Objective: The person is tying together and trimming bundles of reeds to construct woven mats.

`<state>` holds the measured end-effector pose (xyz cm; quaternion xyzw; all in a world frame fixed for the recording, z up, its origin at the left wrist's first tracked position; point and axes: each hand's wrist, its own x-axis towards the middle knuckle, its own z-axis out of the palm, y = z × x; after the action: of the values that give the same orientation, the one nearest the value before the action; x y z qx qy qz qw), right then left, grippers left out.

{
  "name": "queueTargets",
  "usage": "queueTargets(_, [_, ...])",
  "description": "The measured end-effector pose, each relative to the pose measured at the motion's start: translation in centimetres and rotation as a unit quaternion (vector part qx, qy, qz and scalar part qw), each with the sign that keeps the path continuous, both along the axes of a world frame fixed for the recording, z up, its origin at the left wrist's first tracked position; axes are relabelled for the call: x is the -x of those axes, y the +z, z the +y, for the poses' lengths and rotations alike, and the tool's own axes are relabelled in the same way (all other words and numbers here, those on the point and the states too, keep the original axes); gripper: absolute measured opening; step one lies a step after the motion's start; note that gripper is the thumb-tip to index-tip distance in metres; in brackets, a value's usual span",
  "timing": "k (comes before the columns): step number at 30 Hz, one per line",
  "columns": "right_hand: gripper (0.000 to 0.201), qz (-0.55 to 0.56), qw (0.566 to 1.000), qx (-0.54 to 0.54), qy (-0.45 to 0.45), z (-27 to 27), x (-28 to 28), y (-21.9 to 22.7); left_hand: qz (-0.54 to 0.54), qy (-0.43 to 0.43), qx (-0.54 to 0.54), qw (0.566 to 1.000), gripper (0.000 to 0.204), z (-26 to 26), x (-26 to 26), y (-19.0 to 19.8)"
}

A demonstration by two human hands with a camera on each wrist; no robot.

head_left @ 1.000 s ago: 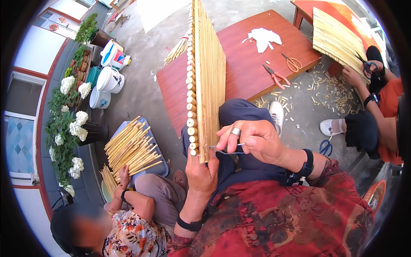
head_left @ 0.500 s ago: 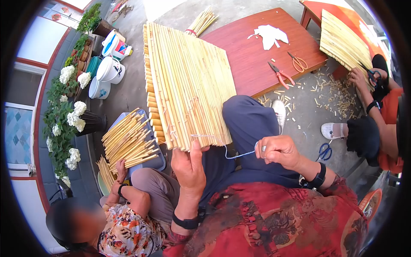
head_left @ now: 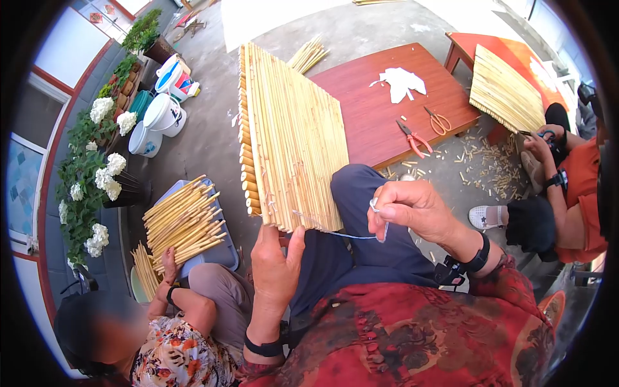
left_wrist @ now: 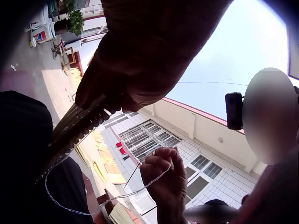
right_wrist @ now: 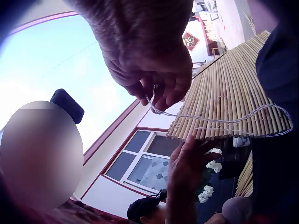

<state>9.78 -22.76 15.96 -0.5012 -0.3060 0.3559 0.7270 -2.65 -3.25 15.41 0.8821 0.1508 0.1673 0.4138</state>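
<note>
A mat of straw-coloured stalks [head_left: 296, 135] stands tilted up in front of me in the head view. My left hand [head_left: 274, 264] grips its lower edge, thumb on one face and fingers on the other. To the right of the mat, my right hand [head_left: 416, 209] pinches a white string [head_left: 351, 236] between thumb and fingers. From there the string runs slackly to the mat's lower edge; in the right wrist view it loops across the stalks [right_wrist: 233, 93]. A thin straight needle [left_wrist: 132, 176] sticks out from the right fingers in the left wrist view.
Behind the mat, a low red table [head_left: 361, 84] bears pliers [head_left: 414, 138], scissors [head_left: 438, 121] and a white cloth [head_left: 401, 84]. On the left, a person sits by a tray of cut stalks [head_left: 184, 216]. Another person works on a second mat [head_left: 506, 90] at right.
The mat has swung from nearly edge-on to showing its broad face. My right hand drew the string away from the mat's edge, then rose slightly, still pinching it.
</note>
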Motion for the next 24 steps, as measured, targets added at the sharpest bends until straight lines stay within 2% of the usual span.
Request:
queueTargets(2, [0.016, -0.077, 0.996, -0.045, 0.027, 0.9, -0.1, -0.2, 0.001, -0.004, 0.015, 1.000, 0.022, 0.0, 0.2, 0.0])
queueTargets(4, [0.017, -0.049, 0.997, -0.022, 0.046, 1.2, 0.1, 0.5, 0.006, -0.014, -0.017, 1.000, 0.024, 0.0, 0.5, 0.4])
queueTargets(6, [0.017, -0.237, 0.969, -0.056, 0.036, 1.4, 0.2, 0.1, 0.074, -0.016, -0.073, 0.994, 0.023, -0.2, 1.3, 1.8])
queueTargets(7, [0.016, -0.232, 0.969, -0.073, 0.047, 1.3, 0.4, 0.0, 0.074, -0.015, -0.073, 0.994, 0.023, -0.1, 2.0, 2.6])
queueTargets(8, [0.016, -0.232, 0.969, -0.073, 0.048, 1.4, 0.7, 0.0, 0.139, -0.070, 0.075, 0.985, 0.025, 0.1, 2.8, 3.4])
queueTargets(9, [0.014, -0.252, 0.964, -0.075, 0.049, 1.4, 0.9, 0.2, 0.201, -0.125, 0.221, 0.946, 0.029, 0.1, 3.2, 3.8])
queueTargets(10, [0.013, -0.272, 0.958, -0.077, 0.050, 1.4, 1.2, 0.3, 0.202, -0.125, 0.222, 0.946, 0.029, -0.1, 3.3, 3.5])
queueTargets(11, [0.011, -0.278, 0.956, -0.034, 0.090, 1.0, 1.3, 0.7, 0.144, -0.167, 0.348, 0.911, 0.034, -0.6, 3.2, 3.0])
queueTargets(12, [0.011, -0.277, 0.956, -0.035, 0.093, 1.2, 1.6, 0.7, 0.082, -0.205, 0.465, 0.857, 0.040, -0.9, 3.1, 2.3])
queueTargets(13, [0.011, -0.323, 0.939, -0.068, 0.095, 1.5, 1.9, 0.7, 0.056, -0.219, 0.497, 0.838, 0.049, -0.9, 2.6, 1.4])
queueTargets(14, [0.011, -0.367, 0.920, -0.102, 0.094, 1.7, 2.2, 0.7, 0.056, -0.218, 0.496, 0.838, 0.049, -1.1, 2.6, 1.0])
queueTargets(16, [0.010, -0.395, 0.908, -0.096, 0.098, 1.4, 2.8, 0.5, 0.073, -0.262, 0.550, 0.789, 0.051, -1.5, 2.4, 0.4])
queueTargets(18, [0.011, -0.515, 0.851, -0.037, 0.092, 0.8, 3.2, 0.5, 0.100, -0.259, 0.533, 0.799, 0.049, -1.7, 2.0, 0.1])
queueTargets(20, [0.011, -0.538, 0.838, -0.055, 0.071, 0.8, 3.6, -0.5, 0.113, -0.211, 0.646, 0.725, 0.041, -1.8, 1.5, -0.1])
queueTargets(21, [0.012, -0.566, 0.820, -0.067, 0.062, 0.7, 3.7, -0.6, 0.116, -0.212, 0.646, 0.724, 0.041, -1.8, 1.4, -0.2])
queueTargets(22, [0.013, -0.593, 0.800, -0.079, 0.053, 0.7, 3.9, -0.7, 0.130, -0.192, 0.627, 0.744, 0.037, -1.8, 1.4, -0.3])
queueTargets(23, [0.013, -0.592, 0.801, -0.079, 0.050, 0.6, 4.0, -0.8, 0.143, -0.172, 0.608, 0.762, 0.033, -1.8, 1.3, -0.4])
queueTargets(24, [0.014, -0.608, 0.789, -0.062, 0.064, 0.3, 4.0, -1.0, 0.145, -0.173, 0.606, 0.763, 0.033, -1.9, 1.2, -0.5])
